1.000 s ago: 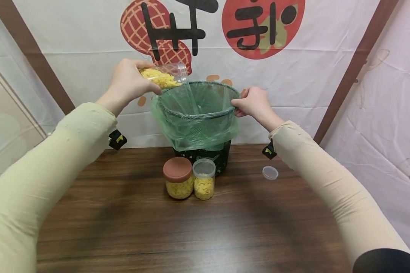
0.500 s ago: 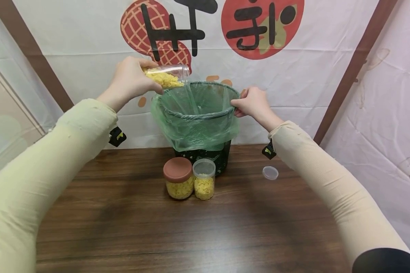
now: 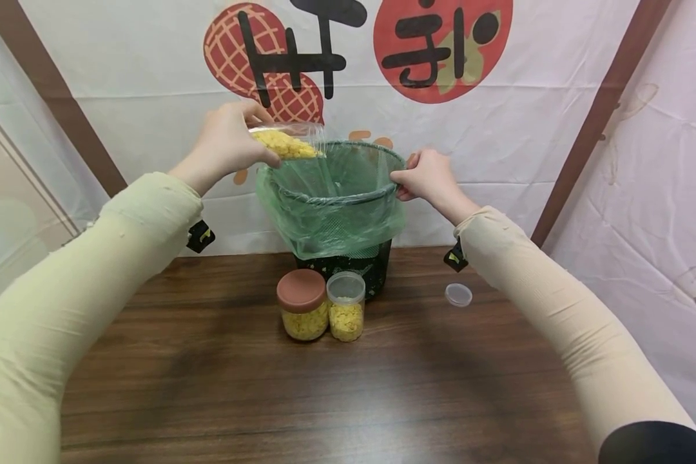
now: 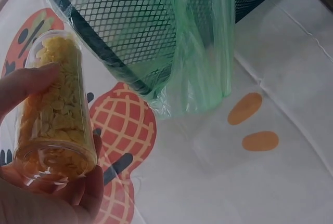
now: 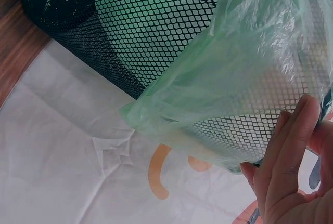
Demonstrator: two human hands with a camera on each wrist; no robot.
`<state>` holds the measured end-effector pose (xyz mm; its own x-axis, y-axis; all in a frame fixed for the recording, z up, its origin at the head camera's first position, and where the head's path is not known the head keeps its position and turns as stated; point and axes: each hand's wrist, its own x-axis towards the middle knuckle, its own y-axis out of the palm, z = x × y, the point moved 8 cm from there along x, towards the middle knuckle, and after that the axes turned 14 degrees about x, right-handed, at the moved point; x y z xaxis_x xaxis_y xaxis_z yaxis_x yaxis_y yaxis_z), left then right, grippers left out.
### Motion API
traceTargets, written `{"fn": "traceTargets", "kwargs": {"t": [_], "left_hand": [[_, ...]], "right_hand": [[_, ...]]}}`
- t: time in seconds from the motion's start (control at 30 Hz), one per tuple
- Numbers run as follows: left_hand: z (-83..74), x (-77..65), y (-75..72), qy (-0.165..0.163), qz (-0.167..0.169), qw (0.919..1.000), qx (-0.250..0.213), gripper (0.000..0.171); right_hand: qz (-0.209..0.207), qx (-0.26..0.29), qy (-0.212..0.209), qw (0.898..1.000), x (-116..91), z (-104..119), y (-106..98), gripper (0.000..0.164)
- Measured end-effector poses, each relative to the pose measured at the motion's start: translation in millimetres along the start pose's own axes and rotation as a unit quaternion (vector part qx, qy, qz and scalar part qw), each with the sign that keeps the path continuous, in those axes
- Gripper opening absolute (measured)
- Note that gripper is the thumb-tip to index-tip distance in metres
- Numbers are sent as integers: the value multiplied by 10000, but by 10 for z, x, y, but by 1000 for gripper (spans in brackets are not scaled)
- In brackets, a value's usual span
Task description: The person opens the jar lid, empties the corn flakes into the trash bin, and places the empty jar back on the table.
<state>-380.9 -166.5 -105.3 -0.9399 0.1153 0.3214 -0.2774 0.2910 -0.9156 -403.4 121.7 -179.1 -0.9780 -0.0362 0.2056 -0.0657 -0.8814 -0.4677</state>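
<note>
My left hand (image 3: 226, 143) grips a clear plastic jar (image 3: 290, 131) of yellow flakes, tipped nearly on its side. Its uncapped mouth lies over the left part of the bin's rim, and the flakes slope toward that mouth. In the left wrist view, the thumb and fingers wrap round the jar (image 4: 57, 104). A dark mesh bin (image 3: 348, 265) stands upright with a green plastic bag (image 3: 342, 225) folded over its rim. At the rim's right side my right hand (image 3: 432, 177) pinches the edge with the bag; the right wrist view shows its fingers (image 5: 291, 146) against the bag's outside.
In front of the bin stand a jar with a reddish-brown lid (image 3: 302, 291) and an open clear jar (image 3: 346, 312), both holding yellow flakes. A small clear lid (image 3: 458, 294) lies right on the wooden table (image 3: 325, 399). A printed white cloth (image 3: 470, 142) hangs behind.
My left hand has shifted the tipped jar a little right and down, farther over the bin's rim. The flakes inside reach nearer the mouth. My right hand has stayed at the rim.
</note>
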Motion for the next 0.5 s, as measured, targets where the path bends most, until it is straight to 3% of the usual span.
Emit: {"fn": "traceTargets", "kwargs": {"t": [0.5], "left_hand": [[-54,6,-19,8,13,10000,55,71]], "right_hand": [[-37,78,43,10000,11,-21,6,22]]}}
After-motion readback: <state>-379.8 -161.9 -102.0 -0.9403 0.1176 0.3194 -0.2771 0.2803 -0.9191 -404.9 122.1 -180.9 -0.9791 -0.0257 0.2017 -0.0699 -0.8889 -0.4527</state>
